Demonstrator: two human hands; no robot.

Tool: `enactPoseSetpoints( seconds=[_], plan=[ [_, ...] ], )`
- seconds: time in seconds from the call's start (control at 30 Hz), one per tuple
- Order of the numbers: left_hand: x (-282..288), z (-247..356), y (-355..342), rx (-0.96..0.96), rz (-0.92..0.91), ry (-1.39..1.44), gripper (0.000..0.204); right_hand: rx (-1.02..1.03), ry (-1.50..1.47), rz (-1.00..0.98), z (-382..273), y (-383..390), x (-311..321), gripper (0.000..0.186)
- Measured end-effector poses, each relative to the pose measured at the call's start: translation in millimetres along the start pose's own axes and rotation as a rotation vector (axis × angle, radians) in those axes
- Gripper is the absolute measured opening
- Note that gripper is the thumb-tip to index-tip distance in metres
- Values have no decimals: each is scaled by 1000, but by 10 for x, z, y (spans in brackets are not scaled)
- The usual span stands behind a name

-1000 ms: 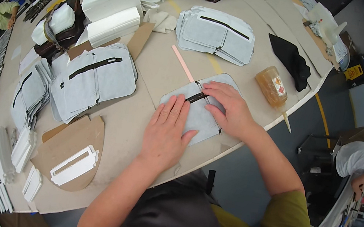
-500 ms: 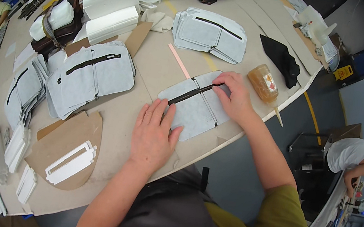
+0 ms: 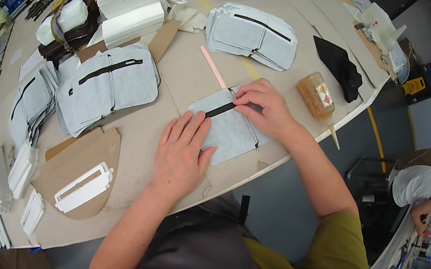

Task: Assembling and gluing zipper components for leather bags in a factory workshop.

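Observation:
A light grey-blue fabric panel (image 3: 229, 139) lies on the table in front of me, with a black zipper strip (image 3: 219, 110) running across it. My left hand (image 3: 181, 154) rests flat, its fingertips at the strip's left end and the panel's left side. Thumb and fingers of my right hand (image 3: 264, 108) are pinched on the strip near its right part, which the hand partly hides. Beyond the panel's far edge lies a narrow pink strip (image 3: 212, 68).
Similar panels lie in stacks at the far side (image 3: 252, 35) and at the left (image 3: 110, 82). An amber glue bottle (image 3: 316, 97) lies near the right edge beside black cloth (image 3: 337, 69). A white slotted frame (image 3: 83, 189) sits on brown card (image 3: 46, 177). Another person works at right.
My right hand has slid left along the zipper strip, its fingers now closer together. The left hand stays almost in place.

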State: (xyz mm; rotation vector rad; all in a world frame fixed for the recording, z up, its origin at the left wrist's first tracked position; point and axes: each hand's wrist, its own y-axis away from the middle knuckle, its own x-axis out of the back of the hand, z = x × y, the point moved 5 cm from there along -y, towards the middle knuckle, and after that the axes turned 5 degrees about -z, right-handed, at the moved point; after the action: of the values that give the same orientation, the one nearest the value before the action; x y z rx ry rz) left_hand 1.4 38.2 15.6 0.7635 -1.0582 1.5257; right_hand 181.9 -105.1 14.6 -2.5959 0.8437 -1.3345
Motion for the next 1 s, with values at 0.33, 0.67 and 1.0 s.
enactPoseSetpoints(
  seconds=[0.33,0.67,1.0],
  plan=[
    [-29,-16,-3,10,-24,30,51,41,3,27,19,-5,102,13],
    [-37,7,-16,25,-50,-7,51,-134,74,152,226,165,292,12],
    [73,-72,109,22,71,112,44,-126,193,239,-10,225,631,21]
  ],
)
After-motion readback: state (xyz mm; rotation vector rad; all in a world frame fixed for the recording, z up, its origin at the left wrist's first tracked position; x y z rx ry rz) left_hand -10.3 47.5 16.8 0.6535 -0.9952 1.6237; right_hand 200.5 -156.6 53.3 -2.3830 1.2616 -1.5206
